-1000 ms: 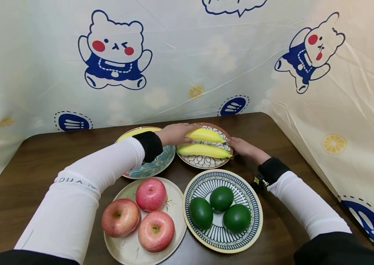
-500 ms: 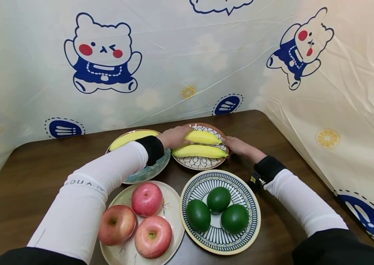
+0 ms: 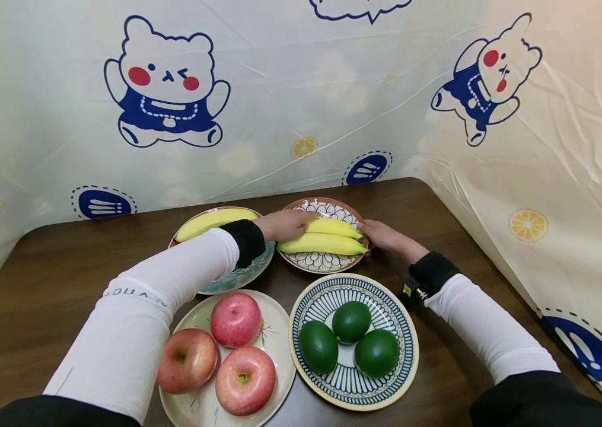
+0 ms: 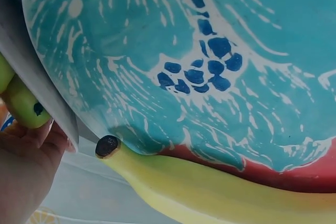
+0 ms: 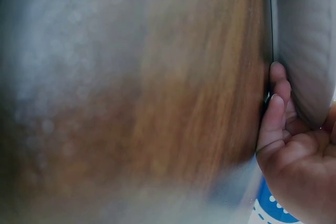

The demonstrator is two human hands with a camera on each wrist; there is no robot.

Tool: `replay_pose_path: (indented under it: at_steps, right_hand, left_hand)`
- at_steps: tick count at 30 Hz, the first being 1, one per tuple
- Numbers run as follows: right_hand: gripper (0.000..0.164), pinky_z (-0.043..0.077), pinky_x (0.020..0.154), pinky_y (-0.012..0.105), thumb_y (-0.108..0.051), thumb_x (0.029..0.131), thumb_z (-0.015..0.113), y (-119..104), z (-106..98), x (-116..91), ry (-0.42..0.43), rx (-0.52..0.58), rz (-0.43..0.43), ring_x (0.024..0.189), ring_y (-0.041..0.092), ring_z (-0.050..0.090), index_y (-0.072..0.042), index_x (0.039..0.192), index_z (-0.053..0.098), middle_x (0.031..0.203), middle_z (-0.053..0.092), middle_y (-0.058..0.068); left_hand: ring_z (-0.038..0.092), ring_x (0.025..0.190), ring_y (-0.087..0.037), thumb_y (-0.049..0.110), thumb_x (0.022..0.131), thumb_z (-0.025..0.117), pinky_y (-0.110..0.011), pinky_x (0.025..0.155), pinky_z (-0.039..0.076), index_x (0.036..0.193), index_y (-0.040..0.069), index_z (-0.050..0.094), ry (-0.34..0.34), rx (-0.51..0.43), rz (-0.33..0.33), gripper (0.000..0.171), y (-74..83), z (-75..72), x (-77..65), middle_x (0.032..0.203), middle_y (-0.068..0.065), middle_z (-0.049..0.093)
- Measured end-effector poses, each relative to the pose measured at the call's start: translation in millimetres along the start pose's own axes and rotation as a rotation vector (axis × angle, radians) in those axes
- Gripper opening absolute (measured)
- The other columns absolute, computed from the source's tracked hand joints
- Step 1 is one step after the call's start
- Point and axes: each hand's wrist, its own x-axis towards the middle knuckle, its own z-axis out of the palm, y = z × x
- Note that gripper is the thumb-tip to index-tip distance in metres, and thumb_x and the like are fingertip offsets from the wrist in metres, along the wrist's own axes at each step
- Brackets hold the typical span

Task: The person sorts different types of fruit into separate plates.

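Observation:
Two yellow bananas lie side by side on a brown-rimmed plate [image 3: 317, 262] with a petal pattern. My left hand [image 3: 286, 225] holds the left end of the farther banana [image 3: 333, 226], whose right end touches the nearer banana [image 3: 324, 244]. In the left wrist view, my hand [image 4: 23, 171] is at the banana ends beyond the plate edge. My right hand [image 3: 386, 235] grips the right rim of that plate. The right wrist view shows curled fingers [image 5: 278, 114] at the plate's underside [image 5: 310, 40]; the rest is cut off.
A teal plate [image 3: 249, 273] with another banana [image 3: 215, 220] stands left, partly behind my sleeve. In front are a cream plate [image 3: 279, 379] with three apples [image 3: 245, 381] and a blue-patterned plate [image 3: 354, 394] with three green fruits [image 3: 377, 353]. A printed cloth [image 3: 268, 89] hangs behind the table [image 3: 66, 267].
My left hand has drawn the farther banana towards the nearer one, closing the gap between them. The right hand has stayed on the plate's rim. The view has shifted slightly.

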Motion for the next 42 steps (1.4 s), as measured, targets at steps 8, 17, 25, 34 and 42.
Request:
replay_pose_path:
  at_steps: [8,17,25,34,42]
  right_hand:
    - [0.035,0.05,0.066,0.025,-0.026,0.114,0.022,1,4,0,0.0,0.002,0.006,0.067,0.012,0.054,0.001,0.116,0.044,0.074,0.05,-0.003]
    - [0.036,0.048,0.069,0.024,-0.029,0.114,0.022,-5,-1,-3,0.003,-0.009,0.012,0.07,0.013,0.053,0.0,0.12,0.042,0.077,0.049,-0.001]
    - [0.036,0.048,0.066,0.024,-0.028,0.114,0.023,-3,-1,-2,0.012,-0.01,0.014,0.068,0.012,0.051,0.002,0.122,0.042,0.075,0.048,-0.002]
    - [0.035,0.048,0.066,0.025,-0.028,0.114,0.022,-6,1,0,0.006,-0.067,0.011,0.067,0.013,0.053,0.001,0.116,0.043,0.074,0.05,-0.002]
    - [0.034,0.049,0.065,0.025,-0.025,0.114,0.022,-3,3,-1,0.019,-0.019,0.001,0.066,0.012,0.053,0.001,0.115,0.044,0.074,0.049,-0.002]
  left_hand:
    - [0.035,0.154,-0.032,0.028,0.11,0.042,-0.046,0.127,0.029,0.165,0.015,0.019,0.056,-0.026,-0.043,0.06,9.1,-31.5,-27.0,0.167,-0.016,0.033]
    - [0.044,0.144,-0.043,0.025,0.108,0.049,-0.059,0.118,0.037,0.162,0.008,0.027,0.341,-0.109,-0.021,0.061,-4.7,-106.7,-118.9,0.155,-0.026,0.046]
    - [0.045,0.14,-0.046,0.026,0.104,0.058,-0.064,0.113,0.041,0.159,0.004,0.032,0.337,-0.086,-0.223,0.065,-66.6,-79.3,-164.4,0.152,-0.029,0.047]
    - [0.051,0.127,-0.048,0.021,0.098,0.066,-0.062,0.112,0.044,0.152,-0.006,0.04,0.267,-0.1,-0.315,0.065,-115.1,-10.5,-152.8,0.141,-0.033,0.054]
    - [0.053,0.12,-0.044,0.028,0.094,0.072,-0.059,0.108,0.047,0.15,-0.005,0.044,0.27,-0.048,-0.346,0.071,-120.1,17.6,-137.6,0.138,-0.03,0.055]
